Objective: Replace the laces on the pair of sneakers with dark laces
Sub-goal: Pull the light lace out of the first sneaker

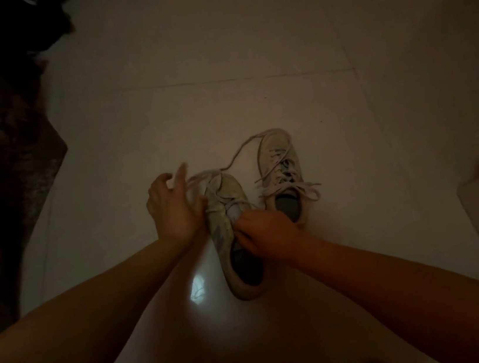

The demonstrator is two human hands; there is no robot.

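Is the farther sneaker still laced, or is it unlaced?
Laced. The farther sneaker has pale laces crossing its tongue, with loose ends trailing onto the tiled floor.

Dark rug (0, 172) left; pale tiled floor (215, 61).

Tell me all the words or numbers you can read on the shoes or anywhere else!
None can be read. The near sneaker and far sneaker show no readable writing or logo; the picture is too dark and blurred. The floor bears no writing either.
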